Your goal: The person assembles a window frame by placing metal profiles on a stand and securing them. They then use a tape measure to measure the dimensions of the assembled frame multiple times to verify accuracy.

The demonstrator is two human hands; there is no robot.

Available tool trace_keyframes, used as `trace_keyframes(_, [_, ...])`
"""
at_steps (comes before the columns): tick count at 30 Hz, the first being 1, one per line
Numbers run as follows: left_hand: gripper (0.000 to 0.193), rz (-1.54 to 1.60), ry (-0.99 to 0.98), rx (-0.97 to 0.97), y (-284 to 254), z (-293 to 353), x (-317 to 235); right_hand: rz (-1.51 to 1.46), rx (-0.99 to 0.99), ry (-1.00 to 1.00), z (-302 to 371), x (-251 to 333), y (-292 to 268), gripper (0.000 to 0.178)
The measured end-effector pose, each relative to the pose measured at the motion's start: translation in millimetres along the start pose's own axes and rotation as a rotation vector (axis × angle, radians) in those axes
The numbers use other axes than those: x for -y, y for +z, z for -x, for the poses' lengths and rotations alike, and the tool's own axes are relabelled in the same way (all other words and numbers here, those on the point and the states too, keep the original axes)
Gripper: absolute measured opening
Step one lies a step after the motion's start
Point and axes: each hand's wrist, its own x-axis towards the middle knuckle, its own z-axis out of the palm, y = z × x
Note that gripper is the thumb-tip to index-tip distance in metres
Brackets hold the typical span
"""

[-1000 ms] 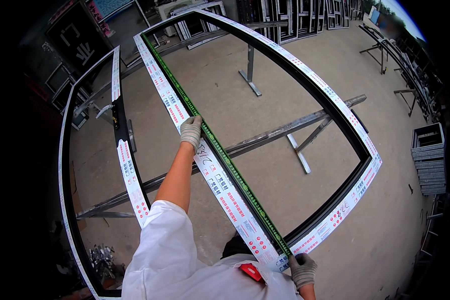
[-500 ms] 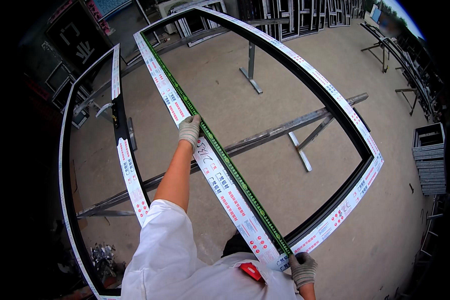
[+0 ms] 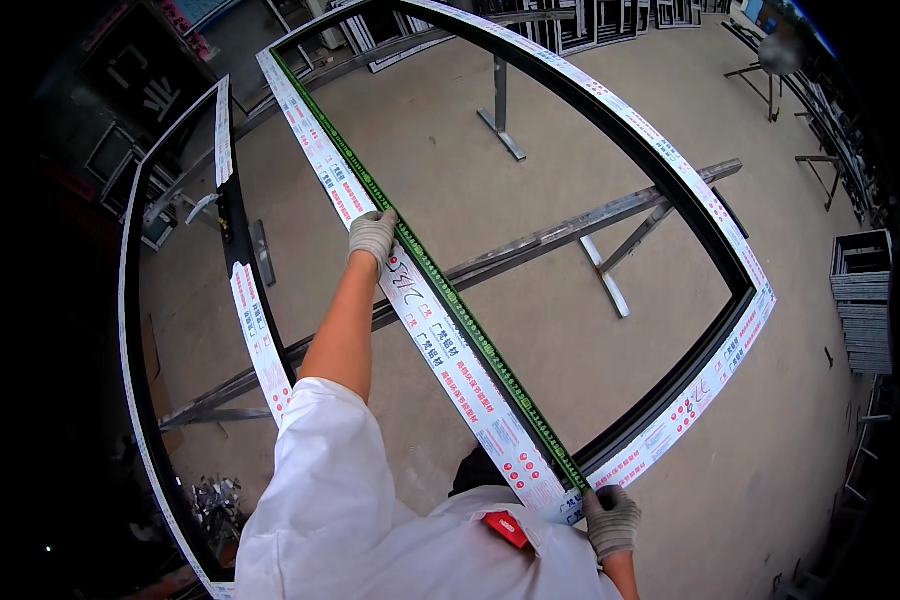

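A green tape measure (image 3: 457,309) lies stretched along the inner edge of a long white-wrapped window frame bar (image 3: 457,370). My left hand (image 3: 373,235), in a pale knitted glove, is closed over the tape and the bar's edge around the middle of its length. At the near right corner, my right hand (image 3: 612,520), gloved too, pinches the tape's near end against the frame; its fingertips are partly hidden. Beyond the tape, the black-edged outer frame (image 3: 660,168) bows round to the right. Handwritten marks show on the wrapping.
Steel trestle beams (image 3: 560,248) carry the frame above the concrete floor (image 3: 450,130). A second section with a handle (image 3: 202,208) is on the left. Stacked grey frames (image 3: 862,300) stand at right, more frames at the back. Metal scraps (image 3: 213,505) sit at lower left.
The view has shifted slightly, so the far end of the frame sits higher in the picture. Both hands keep their places on the tape and frame.
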Motion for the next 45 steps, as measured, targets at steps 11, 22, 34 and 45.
trace_keyframes(11, [0.034,-0.213,-0.029,-0.012,-4,-14,6,0.028,0.003,0.008,3,9,-1,0.028])
trace_keyframes(22, [0.041,-0.37,-0.077,-0.013,-9,-19,6,0.069,0.006,-0.001,3,9,0,0.028])
trace_keyframes(34, [0.043,-0.455,-0.078,-0.035,-10,-14,-3,0.067,-0.028,-0.026,2,3,4,0.025])
trace_keyframes(45, [0.045,-0.619,-0.054,-0.032,-11,-7,-16,0.106,-0.023,0.001,4,11,2,0.027])
